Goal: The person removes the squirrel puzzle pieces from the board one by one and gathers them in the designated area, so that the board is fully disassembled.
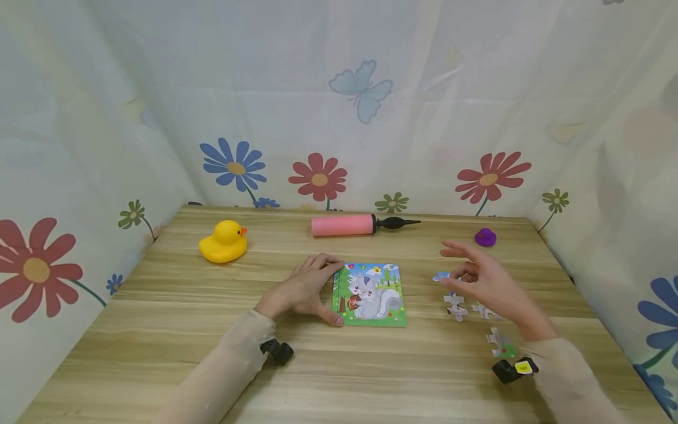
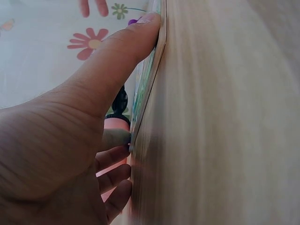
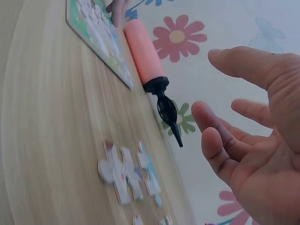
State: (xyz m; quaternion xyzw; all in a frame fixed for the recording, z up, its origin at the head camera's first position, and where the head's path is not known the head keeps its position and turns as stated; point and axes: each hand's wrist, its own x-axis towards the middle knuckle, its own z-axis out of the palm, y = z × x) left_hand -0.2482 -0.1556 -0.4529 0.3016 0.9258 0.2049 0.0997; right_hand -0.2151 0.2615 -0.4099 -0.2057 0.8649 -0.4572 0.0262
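A square puzzle board (image 1: 373, 297) with a grey squirrel holding an acorn lies flat mid-table. My left hand (image 1: 307, 287) holds it at its left side, the thumb at the near corner and the forefinger at the far one; the left wrist view shows the thumb (image 2: 136, 35) on the board's edge. Over the loose jigsaw pieces to the right hovers my right hand (image 1: 484, 280), its thumb and fingers spread apart with nothing between them. Below it lie a blue piece (image 1: 441, 275), white pieces (image 1: 454, 300) and a green-edged piece (image 1: 500, 343).
Behind the board, a pink hand pump (image 1: 344, 225) with a black nozzle lies sideways. A yellow rubber duck (image 1: 225, 241) sits at the back left, and a small purple duck (image 1: 485, 237) at the back right. Flower-printed curtain (image 1: 360, 141) surrounds the wooden table (image 1: 159, 347).
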